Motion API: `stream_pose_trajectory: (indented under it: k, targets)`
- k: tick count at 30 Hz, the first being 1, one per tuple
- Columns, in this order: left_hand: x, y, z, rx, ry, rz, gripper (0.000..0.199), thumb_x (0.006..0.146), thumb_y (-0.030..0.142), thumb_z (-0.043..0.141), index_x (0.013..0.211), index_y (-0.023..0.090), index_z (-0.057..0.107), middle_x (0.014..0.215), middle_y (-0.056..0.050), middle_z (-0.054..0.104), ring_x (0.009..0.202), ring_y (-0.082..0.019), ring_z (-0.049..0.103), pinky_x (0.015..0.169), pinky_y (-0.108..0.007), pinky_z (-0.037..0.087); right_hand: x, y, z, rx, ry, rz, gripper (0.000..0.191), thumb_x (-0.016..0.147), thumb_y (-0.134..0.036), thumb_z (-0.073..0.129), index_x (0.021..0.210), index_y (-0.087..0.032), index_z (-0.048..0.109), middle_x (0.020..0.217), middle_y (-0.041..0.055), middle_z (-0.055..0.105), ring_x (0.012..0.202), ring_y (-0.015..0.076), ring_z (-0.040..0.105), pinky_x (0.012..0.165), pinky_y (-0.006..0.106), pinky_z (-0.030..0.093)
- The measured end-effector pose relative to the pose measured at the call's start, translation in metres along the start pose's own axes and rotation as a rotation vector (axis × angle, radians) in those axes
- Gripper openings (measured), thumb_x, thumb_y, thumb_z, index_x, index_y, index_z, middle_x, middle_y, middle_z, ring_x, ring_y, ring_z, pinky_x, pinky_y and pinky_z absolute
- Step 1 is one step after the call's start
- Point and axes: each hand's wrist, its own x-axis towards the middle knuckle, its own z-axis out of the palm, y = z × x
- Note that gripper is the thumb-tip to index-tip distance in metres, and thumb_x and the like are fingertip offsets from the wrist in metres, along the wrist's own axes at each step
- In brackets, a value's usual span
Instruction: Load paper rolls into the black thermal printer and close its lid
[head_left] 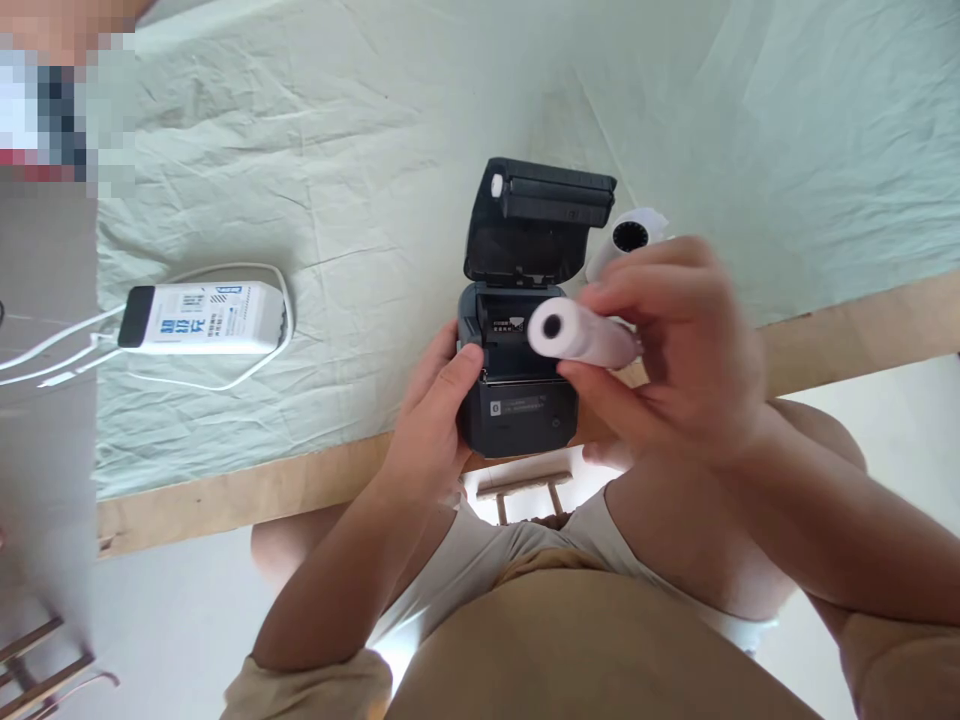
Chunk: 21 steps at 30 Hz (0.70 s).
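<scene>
A small dark label printer [517, 410] stands at the table's near edge with its lid [529, 215] raised and its inner bay exposed. My left hand [439, 405] is wrapped round the printer's left side, thumb on the rim of the bay. Between the thumb and fingers of my right hand [686, 350] is a white paper roll [574, 332], its dark core hole facing left. The roll is held over the right side of the bay, tilted slightly. Just behind my right hand lies another white roll [607, 255] with a wider black core, partly hidden by my fingers.
A white power strip [206, 318] with black end and white cables lies on the left of the pale green cloth [360, 200]. The wooden table edge [247, 495] runs along my lap. Part of another person shows at top left, blurred out.
</scene>
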Motion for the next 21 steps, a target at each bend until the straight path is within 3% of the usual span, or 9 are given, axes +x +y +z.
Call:
stream_pose_trajectory:
  k: [3, 4, 8, 15, 18, 21]
  targets:
    - [0.001, -0.004, -0.001, 0.018, 0.008, 0.051, 0.035, 0.093, 0.053, 0.085, 0.111, 0.024, 0.080, 0.096, -0.003, 0.083, 0.103, -0.027, 0.082, 0.085, -0.034, 0.065, 0.007, -0.003, 0.014, -0.062, 0.051, -0.243, 0.033, 0.101, -0.015, 0.066, 0.124, -0.038, 0.061, 0.117, 0.0031, 0.076, 0.105, 0.0266, 0.073, 0.083, 0.047, 0.058]
    - [0.001, -0.004, -0.001, 0.020, 0.006, 0.060, 0.035, 0.093, 0.053, 0.085, 0.111, 0.024, 0.080, 0.097, -0.003, 0.083, 0.104, -0.028, 0.081, 0.087, -0.034, 0.065, 0.009, -0.002, 0.016, -0.082, 0.059, -0.261, 0.034, 0.101, -0.012, 0.067, 0.123, -0.037, 0.061, 0.118, 0.0029, 0.076, 0.105, 0.0258, 0.073, 0.083, 0.046, 0.058]
    - [0.003, -0.004, -0.003, 0.006, 0.023, 0.065, 0.031, 0.091, 0.050, 0.086, 0.109, 0.025, 0.080, 0.099, -0.003, 0.082, 0.104, -0.027, 0.080, 0.087, -0.035, 0.064, 0.015, 0.001, 0.021, -0.126, 0.065, -0.212, 0.028, 0.098, -0.011, 0.069, 0.113, -0.033, 0.059, 0.112, 0.0038, 0.076, 0.101, 0.0268, 0.073, 0.083, 0.046, 0.057]
    - [0.002, -0.004, -0.004, -0.053, 0.008, 0.030, 0.026, 0.093, 0.045, 0.085, 0.108, 0.025, 0.080, 0.091, -0.001, 0.080, 0.089, -0.022, 0.078, 0.074, -0.030, 0.061, 0.014, 0.006, 0.023, -0.016, -0.068, -0.184, 0.015, 0.097, -0.016, 0.066, 0.096, -0.030, 0.060, 0.097, 0.0010, 0.072, 0.086, 0.0224, 0.072, 0.073, 0.040, 0.055]
    - [0.002, -0.005, -0.004, -0.047, -0.003, 0.020, 0.026, 0.094, 0.045, 0.084, 0.109, 0.025, 0.079, 0.095, -0.001, 0.081, 0.096, -0.023, 0.079, 0.081, -0.031, 0.062, 0.015, 0.012, 0.020, -0.022, -0.194, -0.173, 0.019, 0.089, -0.012, 0.060, 0.093, -0.030, 0.060, 0.094, 0.0014, 0.073, 0.088, 0.0237, 0.075, 0.074, 0.042, 0.059]
    - [0.002, -0.006, -0.004, -0.052, -0.021, 0.024, 0.028, 0.094, 0.046, 0.084, 0.112, 0.025, 0.079, 0.102, -0.002, 0.083, 0.102, -0.025, 0.079, 0.086, -0.033, 0.062, 0.014, 0.013, 0.018, -0.018, -0.137, -0.192, 0.024, 0.084, -0.009, 0.062, 0.092, -0.031, 0.059, 0.100, 0.0010, 0.076, 0.097, 0.0256, 0.079, 0.080, 0.044, 0.062]
